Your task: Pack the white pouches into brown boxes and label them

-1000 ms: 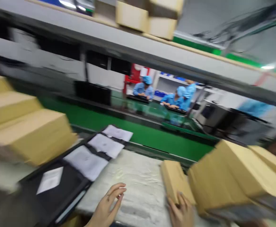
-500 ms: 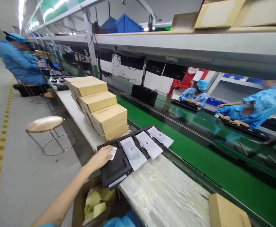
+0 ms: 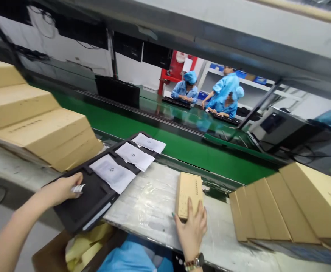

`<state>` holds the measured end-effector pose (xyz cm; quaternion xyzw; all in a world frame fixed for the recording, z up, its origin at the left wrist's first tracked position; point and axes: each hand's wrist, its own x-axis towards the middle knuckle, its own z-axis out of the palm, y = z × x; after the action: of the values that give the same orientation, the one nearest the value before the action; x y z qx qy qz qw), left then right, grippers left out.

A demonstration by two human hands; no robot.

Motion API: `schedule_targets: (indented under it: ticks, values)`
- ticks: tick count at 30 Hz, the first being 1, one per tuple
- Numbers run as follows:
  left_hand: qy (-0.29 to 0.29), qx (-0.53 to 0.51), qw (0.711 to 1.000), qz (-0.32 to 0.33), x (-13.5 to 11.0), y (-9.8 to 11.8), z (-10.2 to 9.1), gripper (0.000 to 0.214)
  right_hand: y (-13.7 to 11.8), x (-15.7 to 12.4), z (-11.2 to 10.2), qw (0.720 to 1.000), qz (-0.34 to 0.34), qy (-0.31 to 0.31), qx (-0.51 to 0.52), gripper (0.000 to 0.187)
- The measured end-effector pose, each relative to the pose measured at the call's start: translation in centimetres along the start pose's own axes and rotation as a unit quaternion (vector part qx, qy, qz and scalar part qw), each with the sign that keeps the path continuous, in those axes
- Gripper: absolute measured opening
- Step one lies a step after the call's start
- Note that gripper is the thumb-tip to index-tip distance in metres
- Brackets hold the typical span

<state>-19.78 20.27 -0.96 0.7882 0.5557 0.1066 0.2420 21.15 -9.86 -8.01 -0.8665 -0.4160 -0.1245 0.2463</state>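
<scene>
My left hand (image 3: 64,189) pinches a small white printed label (image 3: 78,188), which looks curled, above the bare near end of a black tray (image 3: 80,209). Three white packets, the nearest packet (image 3: 112,173) among them, lie in a row across the tray and overhang its right side. My right hand (image 3: 193,224) grips the near end of a slim brown cardboard box (image 3: 188,192) on the worktop, its fingers over the top and the thumb at the left side.
Stacked brown boxes (image 3: 43,132) stand on the left; a leaning row of boxes (image 3: 273,207) is at right. Behind the worktop (image 3: 145,200) runs a green conveyor (image 3: 114,126). Below sits a carton (image 3: 50,251) with yellow pieces. Co-workers (image 3: 186,88) sit across the line.
The view has swung right. My right hand has come into view and taken hold of the slim box. My left hand still has the label, now curled rather than flat.
</scene>
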Motion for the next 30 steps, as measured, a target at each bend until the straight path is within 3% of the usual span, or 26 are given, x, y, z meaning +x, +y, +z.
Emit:
schedule_targets:
  ticks: [3, 5, 8, 10, 13, 16, 20, 22, 27, 30]
  values:
    - [0.043, -0.08, 0.996, 0.004, -4.1, 8.7, 0.6, 0.043, -1.7, -0.6, -2.3, 0.995, -0.022, 0.025, 0.092, 0.065]
    - [0.028, -0.239, 0.969, 0.05, -6.7, 16.1, 2.6, 0.06, -2.9, -1.0, -4.4, 0.973, -0.052, 0.02, 0.223, 0.053]
    - [-0.121, -0.487, 0.857, 0.116, -8.7, 25.5, 7.5, 0.099, -4.6, -1.5, -6.7, 0.877, -0.066, -0.088, 0.468, 0.049]
    - [-0.137, -0.557, 0.812, 0.109, -8.9, 28.9, 10.6, 0.11, -5.3, -1.5, -7.3, 0.814, -0.015, -0.136, 0.564, 0.047]
    - [-0.144, -0.574, 0.801, 0.09, -8.8, 30.3, 13.7, 0.118, -4.9, -1.0, -7.0, 0.781, 0.081, -0.131, 0.606, 0.028]
    - [-0.234, -0.558, 0.792, 0.088, -8.9, 29.9, 14.6, 0.128, -3.5, -0.2, -6.5, 0.768, 0.104, -0.146, 0.615, 0.027]
    - [-0.321, -0.428, 0.834, 0.132, -8.9, 29.3, 14.3, 0.127, -2.0, 0.9, -6.3, 0.774, 0.076, -0.198, 0.596, 0.025]
    - [-0.328, -0.414, 0.836, 0.149, -8.5, 29.2, 14.1, 0.124, -1.7, 1.1, -6.4, 0.774, 0.083, -0.192, 0.598, 0.024]
    - [-0.244, -0.555, 0.785, 0.125, -7.0, 28.6, 14.3, 0.094, -2.1, 0.0, -6.4, 0.758, 0.115, -0.187, 0.615, 0.029]
    - [-0.277, -0.573, 0.763, 0.116, -7.1, 28.4, 15.2, 0.08, -2.5, -0.5, -6.6, 0.787, 0.104, -0.198, 0.575, 0.026]
